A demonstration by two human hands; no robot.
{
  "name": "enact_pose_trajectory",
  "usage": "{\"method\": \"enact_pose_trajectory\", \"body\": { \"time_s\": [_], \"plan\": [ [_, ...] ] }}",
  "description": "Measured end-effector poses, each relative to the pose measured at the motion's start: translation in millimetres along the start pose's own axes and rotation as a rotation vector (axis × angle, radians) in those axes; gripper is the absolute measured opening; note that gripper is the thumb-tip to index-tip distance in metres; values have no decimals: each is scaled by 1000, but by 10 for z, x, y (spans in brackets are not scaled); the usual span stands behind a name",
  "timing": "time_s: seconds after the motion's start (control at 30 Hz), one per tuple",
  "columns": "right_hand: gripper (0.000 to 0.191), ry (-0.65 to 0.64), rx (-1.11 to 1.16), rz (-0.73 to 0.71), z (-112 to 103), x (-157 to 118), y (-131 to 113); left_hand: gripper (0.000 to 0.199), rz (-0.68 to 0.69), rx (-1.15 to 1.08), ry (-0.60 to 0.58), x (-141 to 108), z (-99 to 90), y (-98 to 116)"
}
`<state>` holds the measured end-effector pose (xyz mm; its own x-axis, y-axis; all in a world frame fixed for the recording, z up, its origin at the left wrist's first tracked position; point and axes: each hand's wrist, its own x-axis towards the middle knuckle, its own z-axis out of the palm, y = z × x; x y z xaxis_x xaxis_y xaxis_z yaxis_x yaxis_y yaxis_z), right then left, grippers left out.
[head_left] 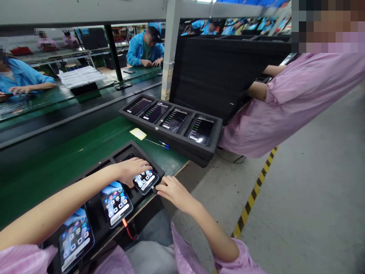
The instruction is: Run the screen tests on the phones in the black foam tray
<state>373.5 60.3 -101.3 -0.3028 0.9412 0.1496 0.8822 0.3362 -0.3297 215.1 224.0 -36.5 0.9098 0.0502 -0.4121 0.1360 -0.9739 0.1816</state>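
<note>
My left hand (132, 170) lies across the upper part of a lit smartphone (146, 182), fingers at its far side and thumb at the near edge. That phone is in the end slot of a black foam tray (159, 170). At its lower edge my right hand (173, 191) pinches a dark cable plug (154, 190); whether it is fully seated I cannot tell. A second lit smartphone (116, 203) lies in the tray with a glowing red cable (125, 224) at its bottom end. Nearer me is a third lit smartphone (75, 238), partly below my left forearm.
Ahead, a stack of foam trays (182, 141) holds several phones with dark screens showing text. A yellow note (138, 133) and blue pens (164, 145) lie on the green bench (108, 133). At right a co-worker in a pink sleeve (285, 102) reaches behind a tall black stack (216, 72).
</note>
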Motion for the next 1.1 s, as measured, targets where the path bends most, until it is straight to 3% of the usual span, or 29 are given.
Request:
{"method": "enact_pose_trajectory", "body": {
  "time_s": [0.37, 0.6, 0.87, 1.0, 1.1],
  "plan": [
    [18, -20, -76, -95, -33, 42, 118, 89, 31, -20, 22, 17, 69, -52],
    [24, -77, -76, -77, -87, 126, 151, 86, 62, 19, 62, 40, 83, -26],
    [35, 150, -4, -116, 134, 44, 215, 87, 32, 36, 58, 89, 5, 134],
    [31, 286, 158, -144, 314, 32, 357, 84, -117, 18, 155, -105, 11, 303],
    [25, 351, 232, -124, 417, -3, 473, 75, -246, 12, 274, -552, -5, 521]
  ]
}}
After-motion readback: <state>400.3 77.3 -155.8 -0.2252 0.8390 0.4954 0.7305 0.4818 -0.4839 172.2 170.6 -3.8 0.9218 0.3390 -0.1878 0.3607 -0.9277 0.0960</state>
